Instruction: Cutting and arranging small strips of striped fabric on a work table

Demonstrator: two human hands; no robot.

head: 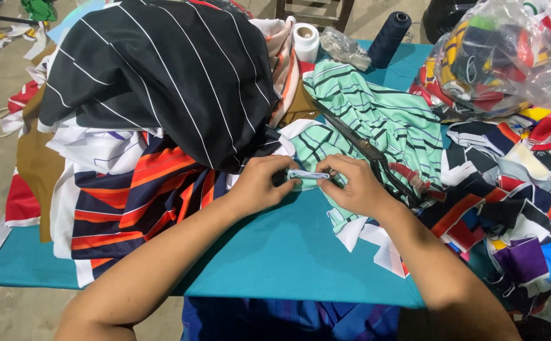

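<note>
Teal cloth covers the surface [288, 252], on which both hands meet at centre. Left hand [260, 183] and right hand [354, 183] each pinch one end of a small pale fabric strip [308, 174], held level between them just above the surface. Behind the strip lies mint-green striped fabric [376, 120], with dark scissors [364, 148] resting on it. A black pinstriped garment [162, 69] heaps to the left over navy-and-orange striped cloth [143, 196]. Mixed coloured scraps [515, 208] crowd the right edge, below a clear plastic bag [503, 57]. A dark thread cone [389, 38] and a white tape roll [305, 41] stand at the far edge.
</note>
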